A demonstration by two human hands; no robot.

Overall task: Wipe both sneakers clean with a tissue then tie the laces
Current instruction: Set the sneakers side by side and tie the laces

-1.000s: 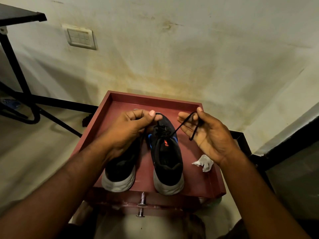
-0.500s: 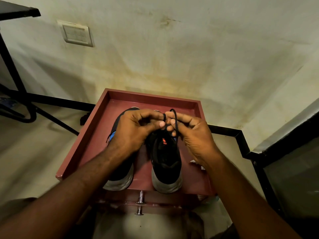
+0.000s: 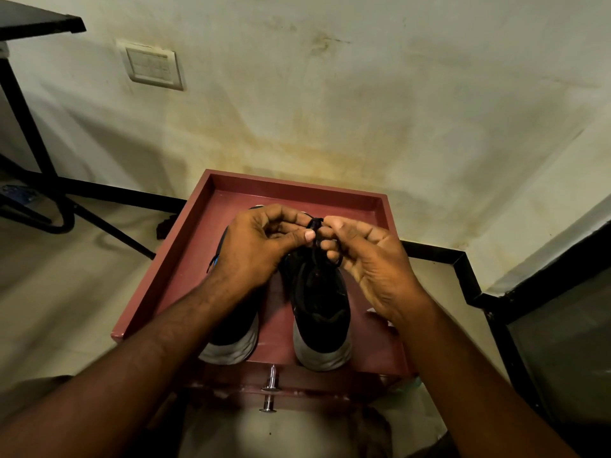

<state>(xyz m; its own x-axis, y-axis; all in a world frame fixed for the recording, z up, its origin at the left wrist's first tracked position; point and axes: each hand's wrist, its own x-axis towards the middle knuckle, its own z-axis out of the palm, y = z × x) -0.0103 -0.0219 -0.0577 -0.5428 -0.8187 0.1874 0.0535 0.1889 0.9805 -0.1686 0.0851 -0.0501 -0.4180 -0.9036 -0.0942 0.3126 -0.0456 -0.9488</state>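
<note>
A red-brown tabletop [image 3: 363, 206] with a raised rim carries two black sneakers side by side, pale heels toward six o'clock. The left sneaker [image 3: 231, 342] stands at about seven o'clock, the right sneaker [image 3: 320, 312] near the centre. A scrap of white tissue [image 3: 390, 322] lies at four o'clock, mostly hidden.

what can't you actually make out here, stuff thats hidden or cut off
Head view only:
- Knot state on the black lace: pinched between left hand and right hand, fingers cover it.
- Left sneaker: laces and upper hidden under the left forearm.
- Tissue: only a white sliver shows behind the right wrist.
- Right sneaker: too dark to judge cleanliness.
</note>
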